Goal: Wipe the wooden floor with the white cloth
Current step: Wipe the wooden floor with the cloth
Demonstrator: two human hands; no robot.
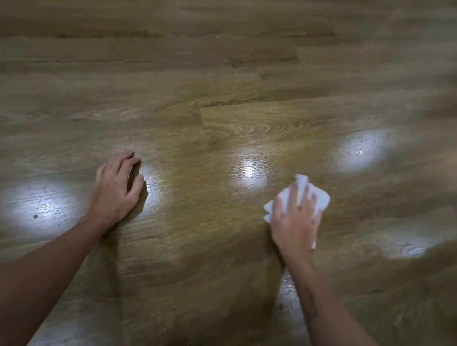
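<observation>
While the right hand (295,222) presses the white cloth (317,200) flat against the wooden floor (234,90), the left hand (117,185) rests empty on the boards well apart from it, fingers spread and bent at the tips. That left palm seems planted as a prop, taking body weight so the other arm can push freely. The cloth is bunched under the right palm and splayed fingers, with its corners poking out ahead of the fingertips and beside the thumb; holding it crumpled under a flat hand puts pressure over a broad patch and keeps the fabric from sliding loose.

Between the two hands lies a glossy stretch of planks that catches a bright light reflection (251,173), which may be a damp film, though the blur makes that hard to confirm. A small dark speck (35,216) sits on the boards near the left forearm, and pale flecks (286,298) show beside the right forearm; both spots look unwiped, so I judge the work only partly done.

No brand, label or writing can be read on the cloth or on the floor.
</observation>
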